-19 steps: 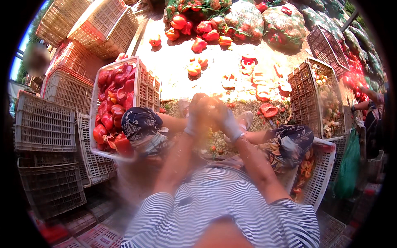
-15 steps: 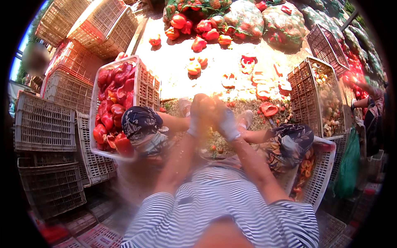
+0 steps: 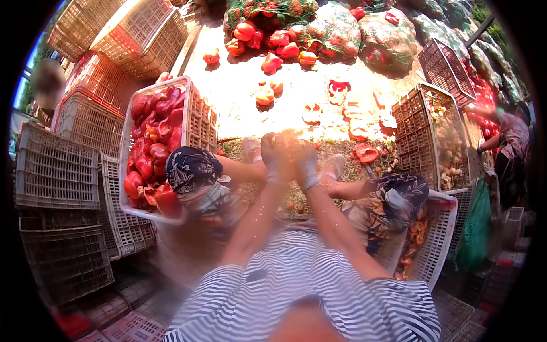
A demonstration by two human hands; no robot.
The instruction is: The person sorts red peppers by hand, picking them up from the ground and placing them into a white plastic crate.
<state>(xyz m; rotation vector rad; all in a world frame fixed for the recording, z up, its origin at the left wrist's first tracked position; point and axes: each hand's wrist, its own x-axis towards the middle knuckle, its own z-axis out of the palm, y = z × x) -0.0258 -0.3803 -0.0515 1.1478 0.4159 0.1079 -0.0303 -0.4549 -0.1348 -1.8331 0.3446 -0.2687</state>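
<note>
My left hand (image 3: pixel 276 158) and my right hand (image 3: pixel 305 161), both in light gloves, meet between my knees. Their fingers are closed around a blurred orange-red bell pepper (image 3: pixel 291 142), mostly covered by the hands and washed out by glare. A cut red pepper (image 3: pixel 365 153) lies on the ground just beyond my right foot, with what seems a knife blade beside it. Left of my knees, a white crate (image 3: pixel 201 122) holds red pepper pieces (image 3: pixel 154 148). At my right hip stands another white crate (image 3: pixel 437 242) with orange-red pieces in it.
Whole peppers (image 3: pixel 265 94) and cut pieces (image 3: pixel 359 117) lie on the sunlit ground ahead. Mesh sacks of peppers (image 3: pixel 390 40) line the back. Stacked crates (image 3: pixel 57 165) rise on the left. A brown crate (image 3: pixel 413 134) with pale cores stands right. Another person (image 3: pixel 513 139) is far right.
Both hands have shifted slightly, the right glove now more upright beside the left. The hands remain together around the pepper. The whole view has moved a little.
</note>
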